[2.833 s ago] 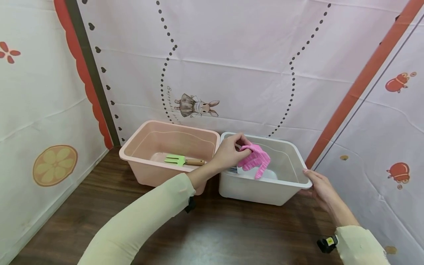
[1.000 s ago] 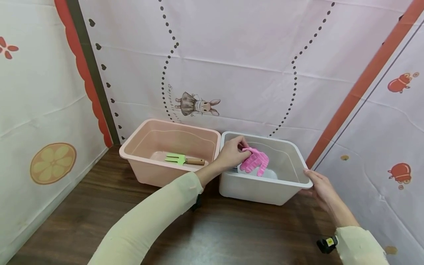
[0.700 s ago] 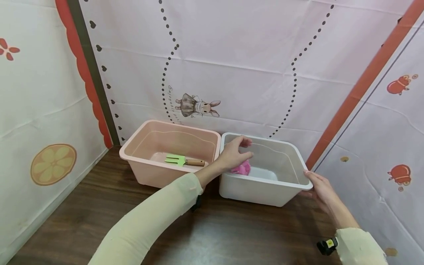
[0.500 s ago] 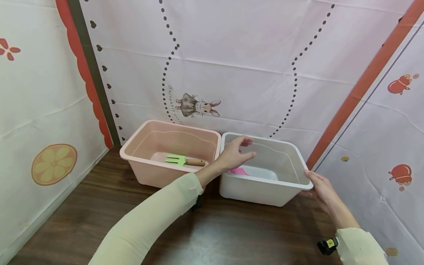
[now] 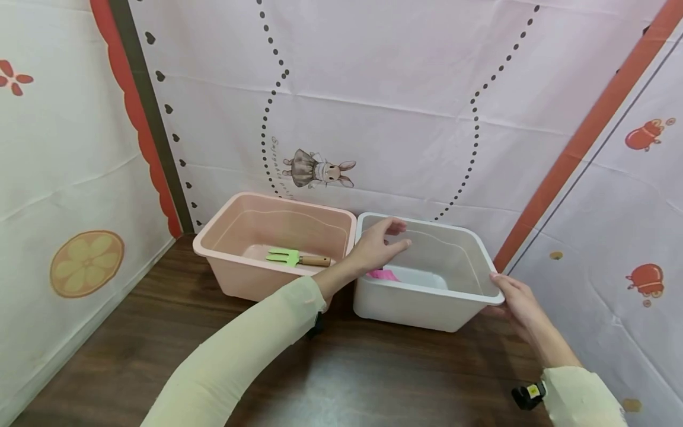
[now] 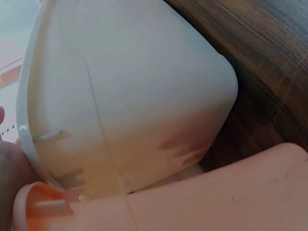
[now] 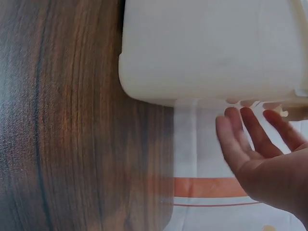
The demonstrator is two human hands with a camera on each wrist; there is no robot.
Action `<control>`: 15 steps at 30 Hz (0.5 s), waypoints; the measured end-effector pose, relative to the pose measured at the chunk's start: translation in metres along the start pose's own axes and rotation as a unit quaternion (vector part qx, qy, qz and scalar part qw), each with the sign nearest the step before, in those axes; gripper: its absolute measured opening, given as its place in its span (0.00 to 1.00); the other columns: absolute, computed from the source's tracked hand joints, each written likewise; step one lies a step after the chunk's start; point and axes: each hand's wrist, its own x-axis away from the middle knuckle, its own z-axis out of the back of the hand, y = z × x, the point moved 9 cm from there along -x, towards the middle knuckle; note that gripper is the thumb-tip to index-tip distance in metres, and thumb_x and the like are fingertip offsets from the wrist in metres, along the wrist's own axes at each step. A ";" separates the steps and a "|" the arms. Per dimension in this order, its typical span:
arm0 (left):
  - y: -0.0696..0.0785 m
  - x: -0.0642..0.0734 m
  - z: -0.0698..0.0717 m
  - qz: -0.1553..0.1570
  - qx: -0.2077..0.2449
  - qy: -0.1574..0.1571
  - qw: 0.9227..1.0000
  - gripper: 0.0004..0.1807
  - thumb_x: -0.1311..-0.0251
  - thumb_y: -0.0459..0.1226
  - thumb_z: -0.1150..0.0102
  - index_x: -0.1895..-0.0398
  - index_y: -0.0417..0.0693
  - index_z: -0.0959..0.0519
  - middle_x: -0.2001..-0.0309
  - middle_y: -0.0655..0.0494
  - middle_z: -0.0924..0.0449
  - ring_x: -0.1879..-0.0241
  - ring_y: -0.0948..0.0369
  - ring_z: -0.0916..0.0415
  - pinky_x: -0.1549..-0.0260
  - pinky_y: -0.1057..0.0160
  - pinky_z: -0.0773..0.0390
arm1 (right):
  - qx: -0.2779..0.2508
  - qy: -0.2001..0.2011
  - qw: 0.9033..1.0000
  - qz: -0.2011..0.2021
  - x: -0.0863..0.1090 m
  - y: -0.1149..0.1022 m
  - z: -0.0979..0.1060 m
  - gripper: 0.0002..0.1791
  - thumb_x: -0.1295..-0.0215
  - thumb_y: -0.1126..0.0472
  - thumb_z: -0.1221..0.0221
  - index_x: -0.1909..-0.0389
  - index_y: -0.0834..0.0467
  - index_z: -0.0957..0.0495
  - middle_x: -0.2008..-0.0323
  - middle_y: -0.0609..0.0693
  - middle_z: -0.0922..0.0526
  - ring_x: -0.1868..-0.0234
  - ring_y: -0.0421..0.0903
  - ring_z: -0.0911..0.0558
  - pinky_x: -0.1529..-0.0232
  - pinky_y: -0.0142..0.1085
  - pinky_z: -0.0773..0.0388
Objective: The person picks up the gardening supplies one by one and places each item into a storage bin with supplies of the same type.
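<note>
Above the left end of the white plastic bin [image 5: 413, 308], my left hand [image 5: 375, 246] hovers with thumb and fingers spread apart, holding nothing. Under it a bit of the pink glove [image 5: 385, 274] shows on the bin floor; the hand and the front rim hide the rest. My right hand [image 5: 516, 299] grips the bin's right end, thumb over the rim and fingers beneath it. In the right wrist view, those fingers [image 7: 257, 132] reach the outer wall. A green hand fork [image 5: 290, 257] with a wooden handle lies in the pink bin [image 5: 242, 276] to the left.
Both bins stand side by side on a dark wooden table [image 5: 341, 379], against a printed cloth wall [image 5: 373, 154]. More cloth walls rise at left and right. The left forearm passes in front of the pink bin's right corner.
My left hand has let go of the pink glove, which dropped into the left end of the white bin. The right hand has stayed at the rim.
</note>
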 end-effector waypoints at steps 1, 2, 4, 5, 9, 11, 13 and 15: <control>0.002 -0.001 0.000 -0.003 -0.002 -0.005 1.000 0.25 0.28 0.46 0.35 0.32 0.47 0.24 0.36 0.52 0.20 0.35 0.59 0.24 0.37 0.59 0.23 | 0.008 0.007 1.000 -0.004 0.000 -0.001 0.001 0.45 0.16 0.40 0.52 0.21 0.74 0.48 0.55 0.41 0.15 0.60 0.34 0.14 0.57 0.37 0.13; 0.005 -0.002 0.000 -0.009 -0.007 -0.010 1.000 0.25 0.27 0.46 0.36 0.32 0.47 0.24 0.35 0.52 0.20 0.34 0.60 0.25 0.37 0.60 0.23 | 0.023 0.012 1.000 -0.006 0.000 -0.003 0.002 0.45 0.16 0.40 0.53 0.20 0.73 0.48 0.53 0.45 0.16 0.60 0.34 0.15 0.58 0.36 0.13; 0.011 -0.003 0.001 -0.023 -0.016 -0.022 0.999 0.25 0.26 0.45 0.37 0.31 0.47 0.25 0.35 0.52 0.20 0.34 0.60 0.25 0.37 0.61 0.23 | 0.053 0.021 0.998 -0.013 0.000 -0.007 0.003 0.44 0.16 0.39 0.55 0.20 0.73 0.47 0.45 0.56 0.18 0.56 0.35 0.16 0.56 0.35 0.15; 0.015 -0.003 0.002 -0.030 -0.020 -0.026 0.999 0.24 0.25 0.45 0.37 0.31 0.47 0.25 0.34 0.52 0.20 0.33 0.60 0.25 0.36 0.60 0.23 | 0.072 0.023 0.997 -0.015 0.000 -0.009 0.003 0.44 0.16 0.38 0.56 0.20 0.72 0.47 0.40 0.61 0.21 0.52 0.38 0.17 0.54 0.36 0.16; 0.035 -0.001 0.006 -0.060 -0.045 -0.048 0.996 0.26 0.25 0.45 0.38 0.28 0.45 0.26 0.33 0.51 0.21 0.32 0.58 0.26 0.34 0.56 0.24 | 0.181 0.046 0.982 0.022 0.003 -0.026 0.006 0.44 0.15 0.38 0.58 0.20 0.72 0.48 0.27 0.75 0.36 0.34 0.61 0.25 0.41 0.50 0.21; 0.045 0.005 0.009 -0.070 -0.076 -0.065 0.992 0.28 0.24 0.47 0.39 0.27 0.47 0.26 0.31 0.53 0.22 0.30 0.58 0.27 0.32 0.56 0.27 | 0.232 0.069 0.968 0.065 0.007 -0.040 0.006 0.43 0.15 0.39 0.57 0.20 0.72 0.47 0.27 0.78 0.37 0.29 0.72 0.31 0.38 0.61 0.25; 0.054 0.013 0.013 -0.079 -0.113 -0.084 0.987 0.30 0.25 0.50 0.40 0.25 0.49 0.28 0.29 0.55 0.24 0.28 0.59 0.30 0.29 0.57 0.30 | 0.274 0.096 0.950 0.115 0.015 -0.057 0.004 0.42 0.16 0.41 0.54 0.21 0.71 0.44 0.29 0.79 0.35 0.29 0.76 0.33 0.37 0.70 0.30; 0.061 0.023 0.019 -0.087 -0.149 -0.099 0.980 0.32 0.25 0.52 0.40 0.23 0.52 0.30 0.27 0.58 0.27 0.26 0.60 0.33 0.27 0.58 0.34 | 0.306 0.114 0.932 0.156 0.024 -0.075 -0.001 0.41 0.17 0.41 0.51 0.20 0.68 0.43 0.29 0.79 0.35 0.29 0.78 0.35 0.38 0.75 0.35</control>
